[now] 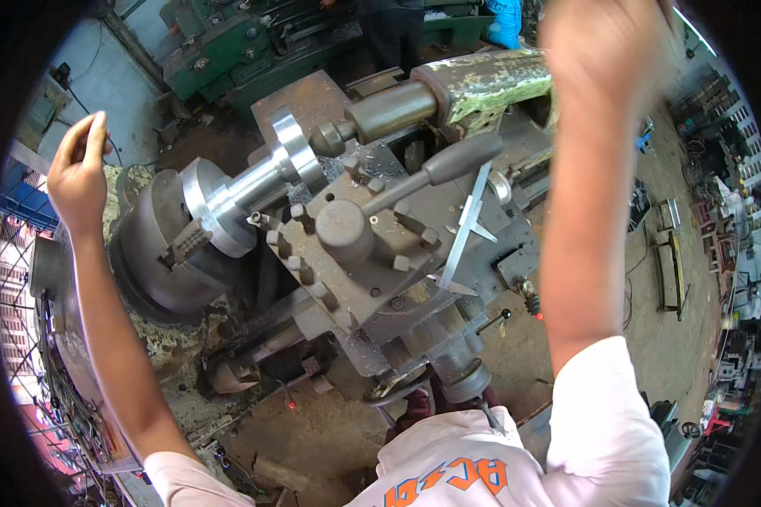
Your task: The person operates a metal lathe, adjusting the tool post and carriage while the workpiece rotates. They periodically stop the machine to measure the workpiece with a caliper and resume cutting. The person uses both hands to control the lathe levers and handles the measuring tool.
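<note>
Spool-shaped metal workpiece (258, 182) sits in lathe chuck (148, 245); bright surfaces suggest turning well advanced, remaining cuts undeterminable. Left hand (80, 173) raised, loosely curled, visibly empty; right hand (604, 42) blurred, grip unclear. Caliper (465, 230) lies beside toolpost (365, 272).

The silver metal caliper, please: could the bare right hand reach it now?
Probably yes: the caliper lies uncovered along its middle, and the right hand is raised to its right.

head-worn fisheye | facing down | near, above lathe (342, 228) and torso (457, 456)
</note>
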The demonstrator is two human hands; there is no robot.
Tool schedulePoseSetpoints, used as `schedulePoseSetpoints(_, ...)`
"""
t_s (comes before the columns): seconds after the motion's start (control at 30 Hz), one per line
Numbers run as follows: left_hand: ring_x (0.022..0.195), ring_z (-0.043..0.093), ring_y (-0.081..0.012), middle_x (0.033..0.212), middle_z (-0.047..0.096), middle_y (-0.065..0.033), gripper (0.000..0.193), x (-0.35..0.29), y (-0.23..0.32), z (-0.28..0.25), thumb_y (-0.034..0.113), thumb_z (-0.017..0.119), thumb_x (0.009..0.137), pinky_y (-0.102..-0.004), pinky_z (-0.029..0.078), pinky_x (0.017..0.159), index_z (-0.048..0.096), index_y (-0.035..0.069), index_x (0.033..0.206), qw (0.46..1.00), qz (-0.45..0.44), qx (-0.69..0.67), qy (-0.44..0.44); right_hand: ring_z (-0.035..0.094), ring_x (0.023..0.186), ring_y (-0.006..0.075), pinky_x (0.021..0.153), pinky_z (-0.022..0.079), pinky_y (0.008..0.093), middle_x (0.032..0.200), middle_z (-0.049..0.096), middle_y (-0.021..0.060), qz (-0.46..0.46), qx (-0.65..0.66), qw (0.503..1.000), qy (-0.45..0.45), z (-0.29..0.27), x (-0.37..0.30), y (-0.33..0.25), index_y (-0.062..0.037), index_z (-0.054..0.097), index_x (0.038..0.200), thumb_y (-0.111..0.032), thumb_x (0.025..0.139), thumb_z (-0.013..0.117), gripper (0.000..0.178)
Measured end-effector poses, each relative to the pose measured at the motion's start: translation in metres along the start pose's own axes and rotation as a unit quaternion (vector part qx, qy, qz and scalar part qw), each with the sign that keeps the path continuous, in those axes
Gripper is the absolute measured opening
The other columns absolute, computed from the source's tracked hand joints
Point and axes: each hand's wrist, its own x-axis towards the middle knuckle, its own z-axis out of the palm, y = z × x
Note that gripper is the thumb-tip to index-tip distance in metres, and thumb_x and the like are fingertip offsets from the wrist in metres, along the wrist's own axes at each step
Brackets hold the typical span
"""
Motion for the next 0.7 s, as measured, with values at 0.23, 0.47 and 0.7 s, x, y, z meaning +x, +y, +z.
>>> schedulePoseSetpoints(0.23, 0.066, 0.059, -0.0103, 0.076, 0.068, -0.0061, 0.008, -0.178, 0.127, -0.035, 0.003, 0.065, 0.095, -0.0238, 0.047, 0.063, 0.072, -0.002, 0.095, 0.979, -0.164, -0.078, 0.09, 0.068, 0.093, 0.0243, 0.078, 0.062, 0.0346, 0.107, 0.069, 0.0129, 0.6, 0.135, 0.728, 0.304, -0.23, -0.151, -0.078, 0.0006, 0.063, 0.106, -0.005, 0.089, 0.072, 0.02)
schedulePoseSetpoints(0.47, 0.065, 0.059, -0.0082, 0.073, 0.065, -0.0035, 0.008, -0.363, 0.195, -0.023, 0.002, 0.067, 0.094, -0.0237, 0.047, 0.06, 0.07, -0.004, 0.091, 0.896, -0.38, -0.226, -0.045, 0.07, 0.092, 0.0293, 0.081, 0.064, 0.0359, 0.099, 0.064, 0.0162, 0.731, 0.196, 0.553, 0.348, -0.205, -0.265, -0.089, 0.0049, 0.056, 0.111, -0.005, 0.097, 0.061, 0.018)
schedulePoseSetpoints(0.7, 0.062, 0.059, -0.0076, 0.07, 0.065, -0.0022, 0.012, -0.495, 0.173, -0.086, 0.008, 0.071, 0.092, -0.0251, 0.047, 0.059, 0.07, -0.003, 0.088, 0.864, -0.483, -0.069, -0.122, 0.072, 0.08, 0.023, 0.061, 0.059, 0.0309, 0.095, 0.061, 0.01, 0.779, 0.137, 0.534, 0.3, -0.183, -0.264, -0.064, -0.0006, 0.055, 0.105, -0.008, 0.096, 0.065, 0.015)
